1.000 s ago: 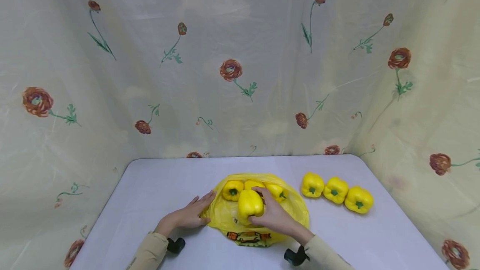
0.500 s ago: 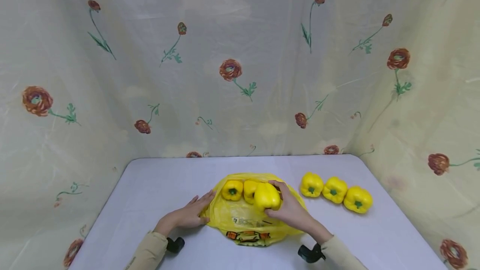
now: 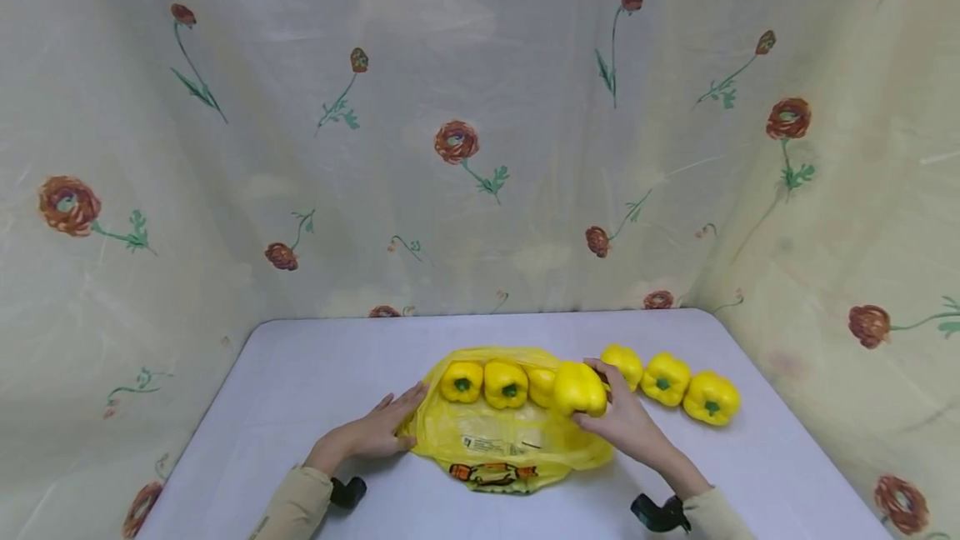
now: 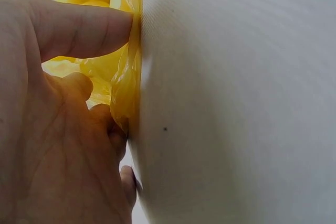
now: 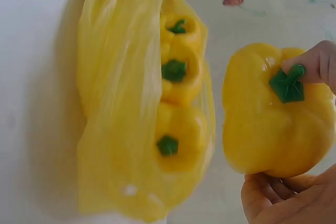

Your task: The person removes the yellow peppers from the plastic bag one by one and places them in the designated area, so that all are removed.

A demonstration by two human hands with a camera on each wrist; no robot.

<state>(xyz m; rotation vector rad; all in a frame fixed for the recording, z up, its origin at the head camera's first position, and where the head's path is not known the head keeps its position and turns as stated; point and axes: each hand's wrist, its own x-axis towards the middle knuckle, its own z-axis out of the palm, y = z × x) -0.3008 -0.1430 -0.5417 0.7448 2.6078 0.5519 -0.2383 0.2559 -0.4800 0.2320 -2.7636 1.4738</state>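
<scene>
A yellow plastic bag (image 3: 495, 427) lies on the table with its mouth facing the person. Three yellow bell peppers stand in a row in it, the left (image 3: 461, 382), the middle (image 3: 506, 384) and the right one (image 3: 542, 387), partly hidden. My right hand (image 3: 628, 423) grips another bell pepper (image 3: 579, 388) over the bag's right side. In the right wrist view, that pepper (image 5: 273, 129) is held apart from the bag, its green stem by a finger. My left hand (image 3: 370, 433) rests with extended fingers on the bag's left edge.
Three more yellow bell peppers form a slanting row right of the bag: one (image 3: 626, 361) partly behind the right hand, one (image 3: 665, 379) in the middle, one (image 3: 711, 398) at the right. A flowered curtain (image 3: 525, 232) surrounds the white table (image 3: 322, 357).
My right hand has carried its bell pepper rightward, from over the bag's middle to its right side. The peppers in the bag are now more exposed. The left hand has stayed put.
</scene>
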